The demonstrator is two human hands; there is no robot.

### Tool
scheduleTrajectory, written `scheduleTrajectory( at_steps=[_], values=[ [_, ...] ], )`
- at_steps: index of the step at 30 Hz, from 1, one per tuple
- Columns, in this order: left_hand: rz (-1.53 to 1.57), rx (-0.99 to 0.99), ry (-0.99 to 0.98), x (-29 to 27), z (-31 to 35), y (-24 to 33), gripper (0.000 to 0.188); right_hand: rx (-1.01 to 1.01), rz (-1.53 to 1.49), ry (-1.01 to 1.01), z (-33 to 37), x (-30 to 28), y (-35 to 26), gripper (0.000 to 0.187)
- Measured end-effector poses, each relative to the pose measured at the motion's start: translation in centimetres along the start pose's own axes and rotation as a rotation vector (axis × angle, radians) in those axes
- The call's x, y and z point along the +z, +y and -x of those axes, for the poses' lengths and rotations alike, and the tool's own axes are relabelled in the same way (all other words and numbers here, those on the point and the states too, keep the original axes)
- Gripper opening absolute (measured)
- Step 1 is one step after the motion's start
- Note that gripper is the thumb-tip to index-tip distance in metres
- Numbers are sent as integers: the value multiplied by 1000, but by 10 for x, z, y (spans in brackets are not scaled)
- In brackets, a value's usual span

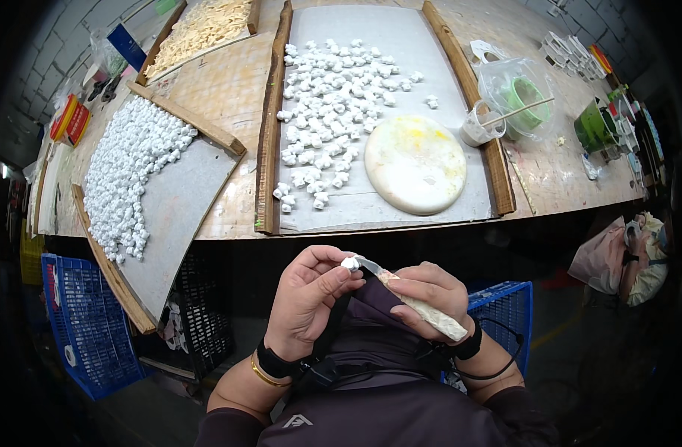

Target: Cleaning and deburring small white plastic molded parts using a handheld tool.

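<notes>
Over my lap, my left hand pinches a small white lumpy piece between thumb and fingers. My right hand is wrapped round the pale, wrapped-looking handle of a small knife. Its narrow metal blade points left and meets the white piece, or lies right beside it. Beyond my hands stands a wood-railed tray with many similar white pieces scattered over its left half. A round whitish disc with yellow stains lies at its near right.
A tilted tray at left holds a heap of tiny white pieces. Cream pieces fill a tray behind. At right are a cup with a stick and a bagged green bowl. Blue crates stand below the table edge.
</notes>
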State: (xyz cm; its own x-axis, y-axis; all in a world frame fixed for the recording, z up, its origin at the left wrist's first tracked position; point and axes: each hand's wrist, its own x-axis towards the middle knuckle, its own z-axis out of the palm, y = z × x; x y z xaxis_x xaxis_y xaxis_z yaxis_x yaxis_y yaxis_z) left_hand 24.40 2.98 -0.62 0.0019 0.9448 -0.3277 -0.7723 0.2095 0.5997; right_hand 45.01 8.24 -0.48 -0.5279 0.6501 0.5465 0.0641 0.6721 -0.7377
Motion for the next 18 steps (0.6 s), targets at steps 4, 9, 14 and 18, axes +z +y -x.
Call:
scheduleTrajectory(
  at_steps=[4,9,14,18],
  values=[
    [-2,-13,16,3,1,2,22,4,-8,2,2,-3,-1,36],
    [-13,14,9,4,1,2,23,-10,-14,39,4,-3,2,36],
    [-21,17,6,3,1,1,24,-19,-2,10,1,-1,-1,36],
    [-40,24,11,5,1,2,24,-32,22,40,1,1,1,35]
  ],
)
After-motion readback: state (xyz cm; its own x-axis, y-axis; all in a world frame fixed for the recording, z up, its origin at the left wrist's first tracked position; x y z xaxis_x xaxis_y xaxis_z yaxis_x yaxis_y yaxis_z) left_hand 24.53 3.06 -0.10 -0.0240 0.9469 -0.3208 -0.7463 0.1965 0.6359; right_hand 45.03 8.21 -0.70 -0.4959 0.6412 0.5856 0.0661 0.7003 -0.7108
